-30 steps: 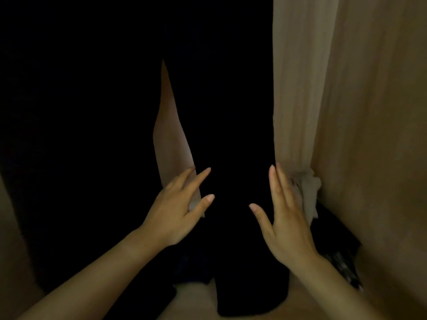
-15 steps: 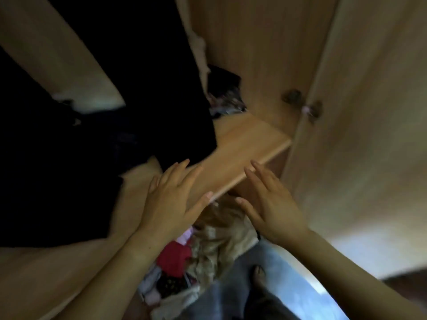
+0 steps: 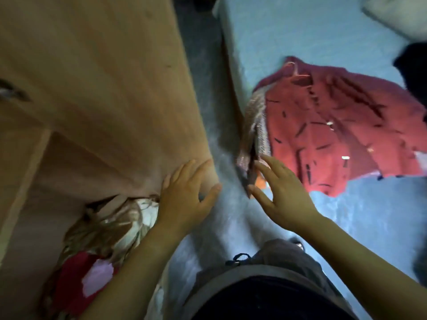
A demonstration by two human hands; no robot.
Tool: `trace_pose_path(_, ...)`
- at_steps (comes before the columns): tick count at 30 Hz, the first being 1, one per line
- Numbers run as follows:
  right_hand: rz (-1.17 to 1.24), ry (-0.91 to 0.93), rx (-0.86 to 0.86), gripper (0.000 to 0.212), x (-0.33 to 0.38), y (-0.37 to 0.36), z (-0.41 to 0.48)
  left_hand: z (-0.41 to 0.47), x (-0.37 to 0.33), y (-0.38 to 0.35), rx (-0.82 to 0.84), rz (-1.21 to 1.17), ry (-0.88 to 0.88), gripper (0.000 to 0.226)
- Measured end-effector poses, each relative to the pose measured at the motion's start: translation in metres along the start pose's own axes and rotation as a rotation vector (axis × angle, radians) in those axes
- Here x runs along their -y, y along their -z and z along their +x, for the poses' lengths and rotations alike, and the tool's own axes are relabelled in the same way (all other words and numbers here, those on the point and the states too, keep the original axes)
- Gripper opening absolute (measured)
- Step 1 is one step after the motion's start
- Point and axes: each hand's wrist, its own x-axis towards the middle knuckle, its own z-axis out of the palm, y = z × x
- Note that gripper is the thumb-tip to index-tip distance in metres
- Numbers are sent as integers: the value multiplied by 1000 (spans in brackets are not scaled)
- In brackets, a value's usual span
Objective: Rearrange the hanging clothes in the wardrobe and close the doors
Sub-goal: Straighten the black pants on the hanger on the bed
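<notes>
Wooden wardrobe door (image 3: 99,88) stood on the left, the left hand (image 3: 184,197) open by its lower corner. The right hand (image 3: 282,192) was spread empty beside a red garment (image 3: 335,135) on the bed (image 3: 300,31).

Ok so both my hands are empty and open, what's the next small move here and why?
Probably reach the right hand forward to pick up the red garment lying on the blue bed. It sits loose, unhung, just beyond those fingertips, while the left hand rests by the wooden wardrobe door, which stands open.
</notes>
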Motion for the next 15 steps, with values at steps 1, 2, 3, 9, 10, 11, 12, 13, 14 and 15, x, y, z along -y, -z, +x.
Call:
trace_pose_path(1, -4, -43, -32, 67, -22, 14, -7, 16, -23, -11, 16, -10, -55, 66)
trace_pose_path(2, -12, -84, -59, 65, -45, 27, -15, 31, -49, -22, 38, -19, -111, 66)
trace_pose_path(3, -24, -124, -80, 62, -69, 42, -23, 46, -75, -36, 62, -29, -164, 66)
trace_pose_path(9, -95, -397, -166, 66, -212, 127, -79, 124, -248, -122, 185, -78, -462, 65)
trace_pose_path(10, -103, -439, -185, 67, -230, 139, -88, 135, -274, -133, 206, -79, -515, 65)
trace_pose_path(11, -99, -484, -206, 68, -244, 150, -97, 145, -298, -143, 225, -76, -563, 64)
trace_pose_path(12, -86, -530, -233, 69, -258, 158, -106, 153, -320, -150, 240, -76, -607, 63)
trace_pose_path(13, -73, -573, -258, 70, -270, 166, -113, 162, -339, -157, 247, -78, -647, 62)
trace_pose_path(14, -68, -609, -276, 71, -282, 172, -118, 170, -355, -163, 245, -80, -684, 60)
trace_pose_path(15, -64, -641, -282, 71, -293, 178, -121, 179, -368, -169, 242, -81, -715, 58)
